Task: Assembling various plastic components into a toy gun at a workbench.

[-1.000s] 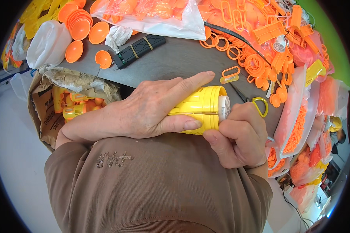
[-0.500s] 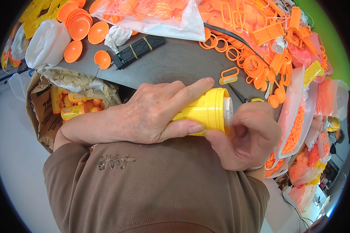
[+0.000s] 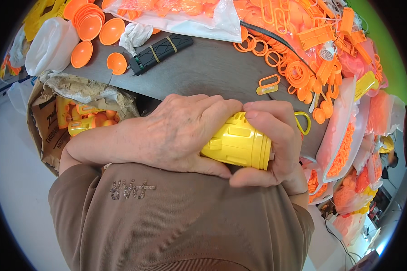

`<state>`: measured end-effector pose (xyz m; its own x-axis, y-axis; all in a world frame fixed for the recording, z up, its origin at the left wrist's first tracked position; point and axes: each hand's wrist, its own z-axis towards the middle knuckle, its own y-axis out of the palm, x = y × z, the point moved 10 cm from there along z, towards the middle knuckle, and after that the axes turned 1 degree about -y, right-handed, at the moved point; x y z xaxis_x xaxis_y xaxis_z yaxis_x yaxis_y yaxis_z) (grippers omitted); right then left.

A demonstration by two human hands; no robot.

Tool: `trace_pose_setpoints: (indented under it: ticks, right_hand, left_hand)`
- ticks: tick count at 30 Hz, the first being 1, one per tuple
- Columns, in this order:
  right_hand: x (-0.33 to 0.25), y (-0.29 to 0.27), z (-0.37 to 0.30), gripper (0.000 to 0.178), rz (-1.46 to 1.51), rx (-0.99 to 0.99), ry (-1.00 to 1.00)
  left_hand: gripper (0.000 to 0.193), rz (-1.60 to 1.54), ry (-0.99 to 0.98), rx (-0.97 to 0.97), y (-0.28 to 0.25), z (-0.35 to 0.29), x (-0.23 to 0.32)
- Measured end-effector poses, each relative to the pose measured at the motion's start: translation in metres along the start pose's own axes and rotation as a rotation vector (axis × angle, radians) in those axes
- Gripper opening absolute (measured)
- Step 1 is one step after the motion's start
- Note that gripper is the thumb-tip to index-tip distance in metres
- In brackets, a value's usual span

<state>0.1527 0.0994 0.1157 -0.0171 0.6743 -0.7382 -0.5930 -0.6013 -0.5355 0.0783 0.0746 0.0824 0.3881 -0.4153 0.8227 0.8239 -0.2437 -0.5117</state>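
Note:
A yellow plastic cylindrical housing (image 3: 239, 144) with a stepped, ribbed rim lies sideways in front of my chest. My left hand (image 3: 178, 133) is closed round its left part, thumb beneath and fingers over the top. Against the right end presses my right hand (image 3: 282, 140), its fingers curled over the top edge and its thumb below. That hand covers the end face, so the white round part there is almost wholly hidden. Just beyond my right fingers shows the yellow loop handle of a pair of scissors (image 3: 305, 123).
Orange rings (image 3: 272, 58), discs and frames heap at the back right, near an orange tag (image 3: 268, 84). Orange cups (image 3: 90, 27) and a black banded block (image 3: 163, 54) lie back left. A paper bag (image 3: 45, 122) of yellow-orange parts stands left; a translucent bin (image 3: 332, 149) stands right.
My right hand has closed over the housing's right end, hiding the white part. The housing has tilted slightly, its right end lower. More of the scissors' yellow handle shows.

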Motion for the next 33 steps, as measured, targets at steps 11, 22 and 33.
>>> trace_pose_setpoints:
  ticks: [11, 22, 33]
  right_hand:
    - [0.021, -0.011, 0.072, 0.037, -0.199, 0.077, -0.008]
    - [0.057, -0.043, 0.046, 0.071, 0.029, 0.135, 0.145]
    - [0.079, 0.008, 0.006, 0.046, 0.473, 0.282, 0.336]
  left_hand:
    - [0.082, -0.570, -0.197, 0.093, -0.030, 0.014, -0.052]
    - [0.085, -1.019, -0.146, 0.496, -0.066, -0.022, -0.102]
    - [0.085, -0.989, -0.121, 0.801, -0.072, -0.003, -0.086]
